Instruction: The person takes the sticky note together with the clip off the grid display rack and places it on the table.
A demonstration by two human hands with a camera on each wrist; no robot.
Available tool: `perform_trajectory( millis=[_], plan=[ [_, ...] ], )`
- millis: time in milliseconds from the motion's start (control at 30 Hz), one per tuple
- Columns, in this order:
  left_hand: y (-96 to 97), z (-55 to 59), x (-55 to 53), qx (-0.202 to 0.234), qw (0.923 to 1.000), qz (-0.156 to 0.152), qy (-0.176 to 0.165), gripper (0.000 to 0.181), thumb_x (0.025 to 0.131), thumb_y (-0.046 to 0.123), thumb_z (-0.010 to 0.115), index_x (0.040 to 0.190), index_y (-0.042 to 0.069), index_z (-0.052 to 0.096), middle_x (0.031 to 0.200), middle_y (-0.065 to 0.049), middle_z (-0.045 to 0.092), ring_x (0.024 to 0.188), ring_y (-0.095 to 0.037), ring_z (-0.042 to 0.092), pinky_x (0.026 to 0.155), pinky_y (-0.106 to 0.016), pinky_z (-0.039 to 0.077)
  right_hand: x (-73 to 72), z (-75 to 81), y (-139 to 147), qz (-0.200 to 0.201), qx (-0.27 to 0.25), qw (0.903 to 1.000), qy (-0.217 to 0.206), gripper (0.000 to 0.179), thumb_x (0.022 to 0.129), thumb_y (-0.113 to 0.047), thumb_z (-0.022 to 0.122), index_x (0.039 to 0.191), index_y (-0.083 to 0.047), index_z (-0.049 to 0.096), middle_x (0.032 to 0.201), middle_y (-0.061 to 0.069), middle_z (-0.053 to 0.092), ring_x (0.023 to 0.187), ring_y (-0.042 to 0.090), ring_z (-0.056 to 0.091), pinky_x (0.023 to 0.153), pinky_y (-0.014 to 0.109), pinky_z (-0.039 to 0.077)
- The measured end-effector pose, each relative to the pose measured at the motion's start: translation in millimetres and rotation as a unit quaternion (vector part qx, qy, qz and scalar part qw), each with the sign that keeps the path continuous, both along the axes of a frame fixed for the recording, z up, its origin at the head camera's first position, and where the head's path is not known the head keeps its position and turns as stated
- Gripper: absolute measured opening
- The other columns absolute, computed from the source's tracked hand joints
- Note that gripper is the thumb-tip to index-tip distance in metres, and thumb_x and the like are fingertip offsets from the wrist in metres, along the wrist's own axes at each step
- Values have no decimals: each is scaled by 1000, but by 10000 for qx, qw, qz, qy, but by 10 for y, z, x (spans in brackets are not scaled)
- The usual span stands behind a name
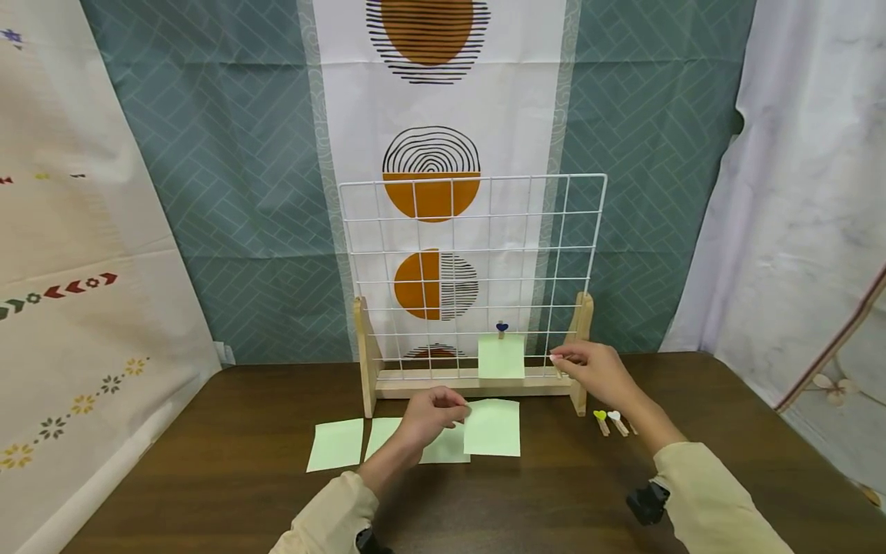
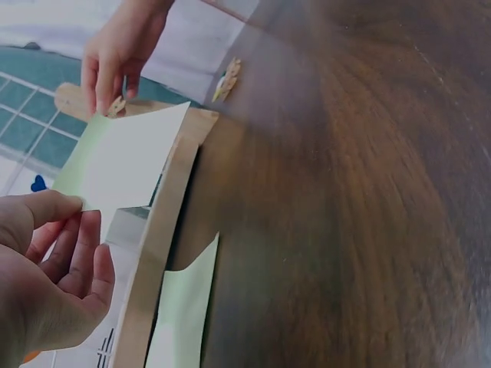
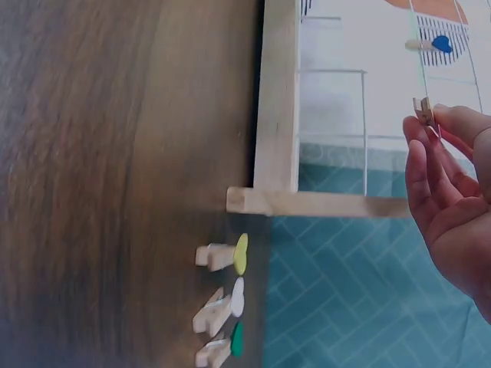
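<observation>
My left hand [image 1: 431, 419] pinches the left edge of a pale green paper sheet [image 1: 494, 431] between thumb and fingers, holding it up in front of the rack's base. A small wooden clothespin [image 3: 424, 112] is between the thumb and fingertips of my right hand [image 1: 597, 375], close to the rack's right end. White wire grid [image 1: 471, 178] stands upright in a wooden base [image 1: 422, 390]. On its lower part hangs another pale green sheet [image 1: 501, 362], held by a clothespin with a dark blue heart [image 1: 501, 328].
More pale green sheets lie on the brown table [image 1: 228, 462], one at far left [image 1: 335, 446] and others partly behind my left hand. Right of the base lie clothespins with yellow [image 1: 600, 415], white [image 1: 614, 417] and green [image 3: 237, 338] hearts. Patterned cloths hang behind and at the sides.
</observation>
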State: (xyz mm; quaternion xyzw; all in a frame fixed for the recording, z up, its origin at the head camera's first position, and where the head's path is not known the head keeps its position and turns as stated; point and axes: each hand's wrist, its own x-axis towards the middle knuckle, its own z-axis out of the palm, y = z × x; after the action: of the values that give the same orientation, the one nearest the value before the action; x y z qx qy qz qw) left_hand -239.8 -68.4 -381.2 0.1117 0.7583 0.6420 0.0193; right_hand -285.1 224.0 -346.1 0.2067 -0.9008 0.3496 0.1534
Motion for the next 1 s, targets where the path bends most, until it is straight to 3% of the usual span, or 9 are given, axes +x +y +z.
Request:
perform_trajectory(
  millis=[67, 167, 300, 400, 500, 700, 833, 1000],
  plan=[
    [22, -21, -5, 19, 10000, 17, 23, 12, 86, 3, 67, 92, -8, 66, 80, -2, 65, 74, -14, 63, 74, -39, 53, 5, -14, 39, -1, -32, 10000, 0, 25, 93, -18, 65, 109, 1, 70, 104, 15, 69, 94, 33, 66, 75, 46, 54],
    [71, 46, 59, 37, 9999, 44, 92, 12, 86, 1, 66, 91, -10, 65, 79, -2, 64, 74, -15, 63, 73, -38, 52, 15, -49, 106, -40, -30, 10000, 22, 24, 93, -19, 66, 107, 0, 71, 102, 13, 70, 94, 34, 66, 76, 47, 54],
    [132, 73, 81, 12, 9999, 46, 134, 10, 85, -4, 65, 90, -13, 64, 77, -5, 64, 76, -25, 64, 73, -41, 53, 21, -92, 189, -56, -11, 10000, -26, 22, 92, -18, 67, 105, -1, 72, 99, 12, 70, 92, 33, 66, 75, 46, 54],
    [140, -50, -10, -30, 9999, 39, 153, 9, 84, -4, 66, 88, -12, 65, 77, -5, 64, 77, -30, 65, 74, -46, 53, 17, -106, 237, 55, -6, 9998, -194, 23, 92, -17, 67, 106, 1, 72, 100, 13, 70, 93, 32, 66, 75, 45, 55],
    [129, -147, -79, -135, 9998, 59, 167, 8, 84, -3, 68, 88, -10, 67, 77, -4, 65, 74, -24, 64, 74, -47, 54, 20, -115, 290, 168, 11, 9988, -451, 26, 93, -17, 66, 108, 3, 70, 100, 13, 70, 89, 28, 67, 73, 40, 55],
    [141, -206, -108, -331, 9991, 13, 261, 6, 82, -3, 70, 86, -8, 68, 75, -4, 65, 68, -13, 61, 66, -32, 54, 49, -148, 466, 26, -31, 9969, -781, 29, 93, -21, 66, 110, 3, 70, 101, 14, 69, 81, 20, 66, 69, 32, 54],
    [160, -221, -121, -802, 9953, 32, 537, 5, 80, -2, 72, 83, -4, 69, 75, -2, 65, 68, -11, 57, 62, -27, 49, 68, -173, 580, -105, -28, 9964, -839, 31, 93, -23, 66, 110, 3, 69, 103, 16, 69, 80, 19, 66, 67, 30, 53],
    [185, -260, -148, -1471, 9819, 3, 1189, 6, 79, -3, 73, 80, 0, 68, 72, 0, 63, 68, -9, 54, 58, -25, 44, 89, -222, 720, -167, 69, 9959, -884, 31, 93, -20, 65, 108, 7, 68, 99, 16, 69, 77, 20, 67, 64, 30, 53]
  ],
)
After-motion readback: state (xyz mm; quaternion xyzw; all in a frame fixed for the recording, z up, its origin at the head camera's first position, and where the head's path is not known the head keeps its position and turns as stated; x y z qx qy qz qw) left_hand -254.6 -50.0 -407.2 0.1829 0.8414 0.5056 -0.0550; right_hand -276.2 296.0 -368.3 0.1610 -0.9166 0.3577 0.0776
